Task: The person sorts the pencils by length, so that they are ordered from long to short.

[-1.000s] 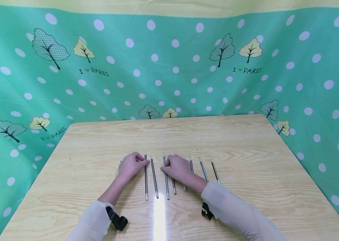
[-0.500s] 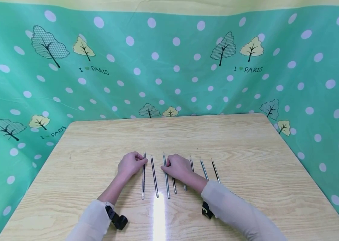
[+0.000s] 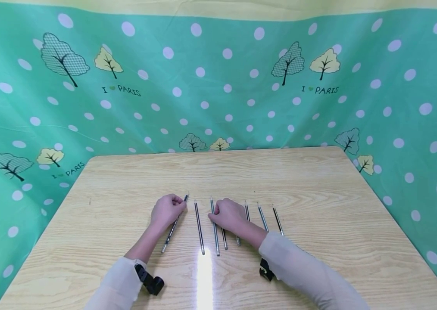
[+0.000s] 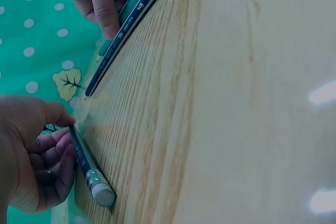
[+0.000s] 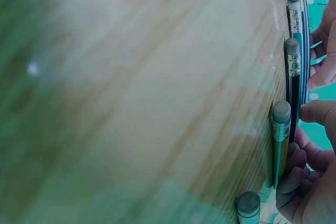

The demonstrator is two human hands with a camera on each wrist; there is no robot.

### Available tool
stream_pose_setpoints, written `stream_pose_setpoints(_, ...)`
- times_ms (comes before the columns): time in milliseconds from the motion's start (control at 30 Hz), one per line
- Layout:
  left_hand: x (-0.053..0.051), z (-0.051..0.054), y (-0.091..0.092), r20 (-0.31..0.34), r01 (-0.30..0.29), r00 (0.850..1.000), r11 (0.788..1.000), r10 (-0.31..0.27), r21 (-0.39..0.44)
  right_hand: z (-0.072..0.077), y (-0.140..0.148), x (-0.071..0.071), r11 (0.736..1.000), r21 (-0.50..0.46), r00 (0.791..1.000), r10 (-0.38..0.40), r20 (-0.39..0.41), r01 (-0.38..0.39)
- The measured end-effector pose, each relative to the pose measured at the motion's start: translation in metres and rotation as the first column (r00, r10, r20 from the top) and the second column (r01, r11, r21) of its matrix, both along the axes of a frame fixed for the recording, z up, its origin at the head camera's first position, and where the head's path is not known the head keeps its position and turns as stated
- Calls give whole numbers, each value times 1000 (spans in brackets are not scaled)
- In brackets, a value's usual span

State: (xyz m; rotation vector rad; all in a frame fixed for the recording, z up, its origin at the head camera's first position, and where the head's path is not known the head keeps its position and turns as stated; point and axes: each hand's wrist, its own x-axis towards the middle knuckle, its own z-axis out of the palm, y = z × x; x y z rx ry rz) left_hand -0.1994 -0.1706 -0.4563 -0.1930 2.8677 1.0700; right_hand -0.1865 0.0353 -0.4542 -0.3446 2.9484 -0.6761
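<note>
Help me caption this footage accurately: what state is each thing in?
Left hand: holding the leftmost pencil.
Leftmost pencil: slanted, eraser toward the person.
Right hand: curled, grip unclear.
Second pencil from left: lying on the table.
Other pencils: lying, partly covered by the right hand or arm.
Cloth: hanging behind the table.

The smooth wood-grained counter [image 3: 117,185] looks glossy; pencils [image 4: 126,27] have smooth paint, shiny metal bands [image 4: 95,178] and matt erasers [image 4: 103,195]; the far curtain [image 3: 218,64] is creased cloth.
</note>
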Motion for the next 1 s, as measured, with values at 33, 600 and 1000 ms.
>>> stream_pose_setpoints(33, 0, 0, 0, -1, 0, 1000, 1000, 0, 4, 0, 0, 0, 1000, 1, 1000, -1, 0, 1)
stream_pose_setpoints(600, -1, 8, -9, -34, -18, 999, 996, 21, 91, 7, 2, 3, 991, -131, 998, -21, 53, 28)
stream_pose_setpoints(1000, 1, 19, -12, -55, -44, 997, 977, 56, 208, 18, 8, 6, 930, -362, 990, -20, 136, 69)
